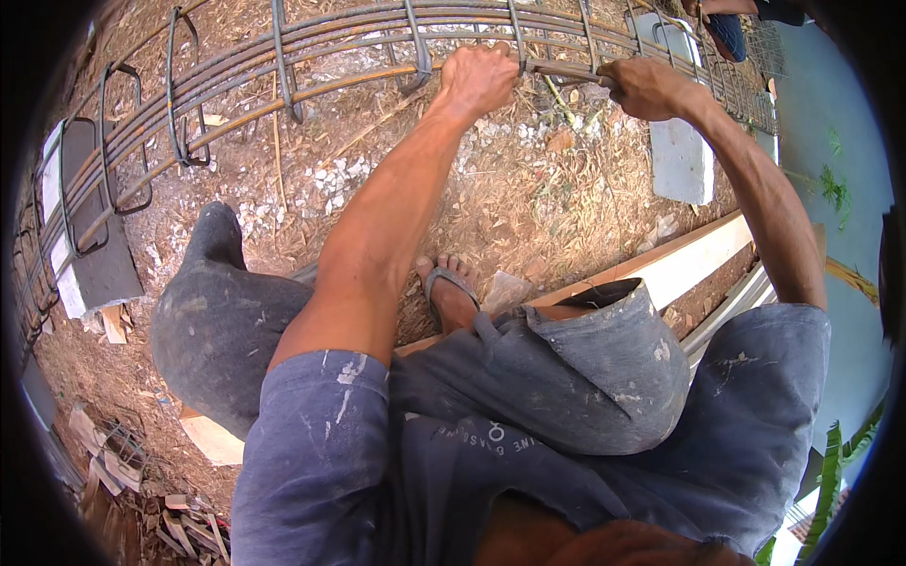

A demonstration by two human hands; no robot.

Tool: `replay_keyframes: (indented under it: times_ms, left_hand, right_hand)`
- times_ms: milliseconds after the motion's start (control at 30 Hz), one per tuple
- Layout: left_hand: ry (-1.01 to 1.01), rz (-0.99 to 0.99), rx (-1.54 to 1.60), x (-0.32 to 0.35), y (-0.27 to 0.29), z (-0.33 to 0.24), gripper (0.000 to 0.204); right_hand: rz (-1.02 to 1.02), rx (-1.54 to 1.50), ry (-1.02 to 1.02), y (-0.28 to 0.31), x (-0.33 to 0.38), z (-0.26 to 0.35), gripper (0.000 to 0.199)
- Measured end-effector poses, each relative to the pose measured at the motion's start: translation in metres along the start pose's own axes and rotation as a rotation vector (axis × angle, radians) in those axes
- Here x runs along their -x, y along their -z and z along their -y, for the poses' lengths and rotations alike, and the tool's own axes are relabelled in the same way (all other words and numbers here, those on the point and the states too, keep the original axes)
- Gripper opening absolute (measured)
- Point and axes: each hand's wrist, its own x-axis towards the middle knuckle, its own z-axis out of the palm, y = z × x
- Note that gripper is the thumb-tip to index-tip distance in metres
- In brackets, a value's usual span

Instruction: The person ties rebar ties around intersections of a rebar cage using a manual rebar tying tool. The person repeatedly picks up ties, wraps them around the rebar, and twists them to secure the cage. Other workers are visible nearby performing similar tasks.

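Your left hand [478, 80] grips a rusty ribbed rebar cage [283, 71]; your right hand [646, 87], at 1 o'clock, clasps a slim tool [566, 72], its tip hidden.

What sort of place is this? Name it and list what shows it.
Likely an outdoor building site: a long rebar cage gripped by the left hand, the right hand holding a tool, concrete blocks and planks on littered dirt.

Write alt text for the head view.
A crouching person's left hand grips a long rebar cage while the right hand holds a thin tool against it. Below lie straw-strewn ground, a sandalled foot and a wooden plank.
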Motion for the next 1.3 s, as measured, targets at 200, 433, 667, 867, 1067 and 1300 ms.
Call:
replay_keyframes:
  times_ms: [200, 433, 667, 867, 1067, 1300]
  left_hand:
    - [0.014, 0.041, -0.024, 0.003, 0.007, -0.001, 0.037]
    - [-0.027, -0.026, 0.009, -0.002, 0.006, -0.004, 0.028]
    - [0.047, 0.062, -0.015, 0.000, 0.011, -0.006, 0.027]
    - [0.083, 0.071, -0.030, -0.002, 0.020, -0.012, 0.024]
    - [0.067, 0.062, -0.049, 0.003, 0.011, -0.004, 0.030]
    - [0.026, 0.037, -0.075, 0.001, 0.008, -0.005, 0.032]
  right_hand:
    - [0.325, -0.825, -0.106, 0.010, 0.003, -0.004, 0.031]
    - [-0.152, -1.500, -0.232, -0.121, 0.007, 0.099, 0.033]
    - [-0.122, -1.648, -0.293, -0.104, 0.009, 0.119, 0.035]
    - [-0.191, -1.646, -0.317, -0.113, 0.005, 0.129, 0.034]
    - [-0.184, -1.582, -0.296, -0.120, 0.001, 0.131, 0.035]
    - [-0.362, -1.632, -0.351, -0.123, -0.004, 0.156, 0.034]
